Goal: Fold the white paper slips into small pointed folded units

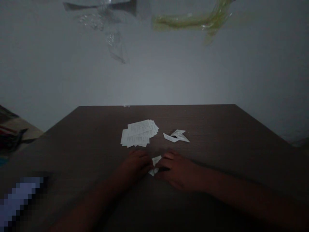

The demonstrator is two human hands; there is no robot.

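Note:
A small folded piece of white paper (154,165) lies on the table between my two hands. My left hand (136,166) and my right hand (178,170) pinch it from either side, and their fingers hide its middle. Beyond my left hand lies a loose pile of printed paper slips (139,133). A few folded white paper pieces (176,136) sit together to the right of that pile, beyond my right hand, with neither hand touching them.
The dark wood-grain table (205,122) ends at a far edge against a grey wall (154,64). Transparent plastic (103,19) and yellowish tape (190,22) hang high on the wall. Cloth items (12,135) lie beyond the table's left side.

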